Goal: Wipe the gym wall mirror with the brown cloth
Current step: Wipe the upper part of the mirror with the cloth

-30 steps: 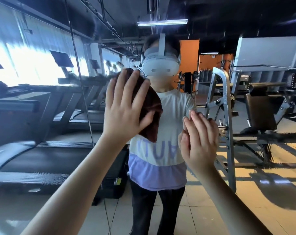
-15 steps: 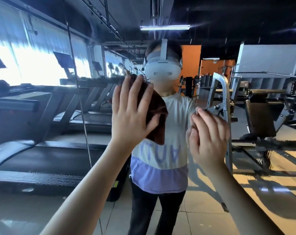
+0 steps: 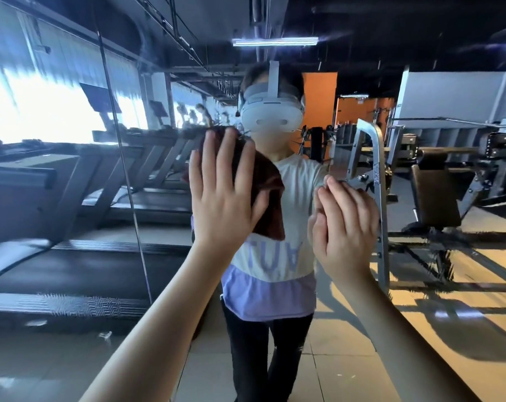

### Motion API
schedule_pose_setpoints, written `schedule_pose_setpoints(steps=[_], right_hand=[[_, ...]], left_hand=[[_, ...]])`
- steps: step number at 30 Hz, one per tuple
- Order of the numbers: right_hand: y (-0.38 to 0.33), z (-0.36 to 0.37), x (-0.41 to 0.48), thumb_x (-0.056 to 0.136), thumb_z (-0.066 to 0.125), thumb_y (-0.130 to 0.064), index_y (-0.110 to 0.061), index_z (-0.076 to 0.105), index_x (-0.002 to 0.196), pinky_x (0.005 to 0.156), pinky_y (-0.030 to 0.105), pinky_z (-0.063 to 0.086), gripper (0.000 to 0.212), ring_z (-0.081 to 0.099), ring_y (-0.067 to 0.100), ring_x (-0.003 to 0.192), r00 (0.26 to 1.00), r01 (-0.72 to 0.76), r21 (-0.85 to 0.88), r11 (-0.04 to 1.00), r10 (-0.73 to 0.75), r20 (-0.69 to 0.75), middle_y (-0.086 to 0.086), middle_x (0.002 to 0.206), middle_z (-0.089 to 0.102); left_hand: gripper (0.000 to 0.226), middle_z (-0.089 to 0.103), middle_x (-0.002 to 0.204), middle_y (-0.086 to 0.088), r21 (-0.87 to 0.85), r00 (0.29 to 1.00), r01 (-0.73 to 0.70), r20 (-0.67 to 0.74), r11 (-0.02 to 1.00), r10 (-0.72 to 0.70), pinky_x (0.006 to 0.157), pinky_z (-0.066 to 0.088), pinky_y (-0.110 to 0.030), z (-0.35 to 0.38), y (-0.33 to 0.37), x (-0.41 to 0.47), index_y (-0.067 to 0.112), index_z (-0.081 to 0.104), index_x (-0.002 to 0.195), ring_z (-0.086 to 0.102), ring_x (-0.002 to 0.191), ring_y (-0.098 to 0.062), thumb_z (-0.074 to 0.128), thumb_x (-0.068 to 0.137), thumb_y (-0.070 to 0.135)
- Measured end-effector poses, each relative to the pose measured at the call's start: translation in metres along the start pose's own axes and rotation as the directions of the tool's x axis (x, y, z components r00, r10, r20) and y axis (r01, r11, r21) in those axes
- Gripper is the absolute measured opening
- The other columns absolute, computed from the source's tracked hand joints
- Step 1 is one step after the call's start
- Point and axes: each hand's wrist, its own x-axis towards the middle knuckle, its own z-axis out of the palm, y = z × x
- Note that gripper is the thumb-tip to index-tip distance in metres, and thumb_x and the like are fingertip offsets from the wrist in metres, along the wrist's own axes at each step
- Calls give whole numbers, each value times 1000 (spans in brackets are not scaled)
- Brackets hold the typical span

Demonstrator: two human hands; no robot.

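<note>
The gym wall mirror [image 3: 420,300] fills the view and reflects me and the gym behind. My left hand [image 3: 223,195] lies flat with straight, spread fingers, pressing the brown cloth [image 3: 270,198] against the glass at chest-to-face height. Most of the cloth is hidden under the palm; its right part hangs out below the thumb. My right hand [image 3: 344,221] is raised just right of the cloth, fingers straight and together, its fingertips against or very near the glass, holding nothing.
A vertical seam [image 3: 121,169] between mirror panels runs left of my left hand. Reflected in the glass are treadmills [image 3: 72,256] on the left, a weight bench and metal frame [image 3: 379,198] on the right, and a tiled floor.
My left hand has slid the cloth slightly up and to the right across the glass. My right hand has moved with it, staying just right of the cloth.
</note>
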Motion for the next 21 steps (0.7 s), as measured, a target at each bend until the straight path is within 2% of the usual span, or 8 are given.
schedule_pose_setpoints(steps=[3, 6, 9, 12, 15, 16, 18, 21], right_hand=[[-2, 1, 0, 93, 49, -8, 0, 66, 119, 104, 49, 41, 32, 49, 27, 125, 1000, -13, 1, 1000, 13, -3, 14, 131, 62], [-3, 0, 0, 94, 46, -9, 1, 67, 118, 105, 50, 40, 33, 50, 28, 124, 1000, -23, 6, 1000, 23, 0, 15, 131, 62], [-2, -1, 1, 94, 46, -9, -2, 62, 123, 106, 50, 39, 34, 49, 28, 126, 1000, -12, 14, 1000, 11, 15, 13, 135, 59], [-3, -2, 1, 94, 46, -9, -4, 58, 125, 105, 50, 40, 34, 49, 27, 126, 1000, -14, 5, 1000, 14, 21, 11, 137, 56], [-3, -1, 1, 98, 41, -13, -5, 58, 125, 106, 48, 39, 33, 51, 27, 124, 1000, -22, 1, 1000, 22, 7, 11, 135, 58], [-3, -1, 1, 99, 40, -13, -5, 59, 125, 107, 47, 38, 33, 51, 27, 124, 1000, -25, -2, 1000, 25, 5, 12, 134, 59], [-4, -1, 1, 98, 41, -13, -3, 60, 124, 108, 47, 38, 34, 51, 28, 124, 1000, -28, -5, 1000, 28, 8, 14, 132, 61], [-4, -4, 2, 94, 45, -9, 1, 64, 121, 111, 45, 35, 35, 49, 28, 126, 999, -20, -17, 1000, 21, 30, 16, 133, 60]], left_hand=[[54, 47, 146, -24, -29, 988, 139, -62, 990, -140, 113, 26, -56, 0, -2, 43, 4, 52, 139, 41, 137, -47, 46, 99, 40], [47, 54, 141, -18, -41, 979, 161, -120, 986, -165, 111, 31, -57, 2, 2, 51, 7, 57, 137, 44, 134, -45, 50, 99, 35], [46, 52, 137, -14, -53, 996, 17, -85, 998, -21, 111, 29, -59, 5, 15, 12, 18, 52, 140, 42, 131, -46, 58, 98, 36], [68, 45, 137, -12, -26, 991, -127, -41, 992, 126, 114, 24, -59, 6, 18, -8, 27, 48, 138, 39, 132, -47, 77, 80, 49], [33, 58, 132, -14, -61, 993, -23, -119, 998, 16, 110, 30, -61, 8, 11, 28, 23, 63, 129, 47, 128, -47, 61, 96, 25], [31, 61, 130, -16, -84, 990, 15, -137, 996, -26, 108, 33, -62, 8, 8, 40, 21, 66, 127, 49, 127, -48, 56, 98, 20], [36, 60, 132, -19, -99, 991, 29, -127, 995, -42, 109, 30, -64, 8, 6, 44, 18, 63, 132, 46, 129, -50, 49, 100, 26], [56, 52, 141, -22, -119, 995, -87, -48, 989, 82, 114, 21, -64, 5, 12, 10, 16, 51, 143, 35, 135, -52, 43, 99, 50]])
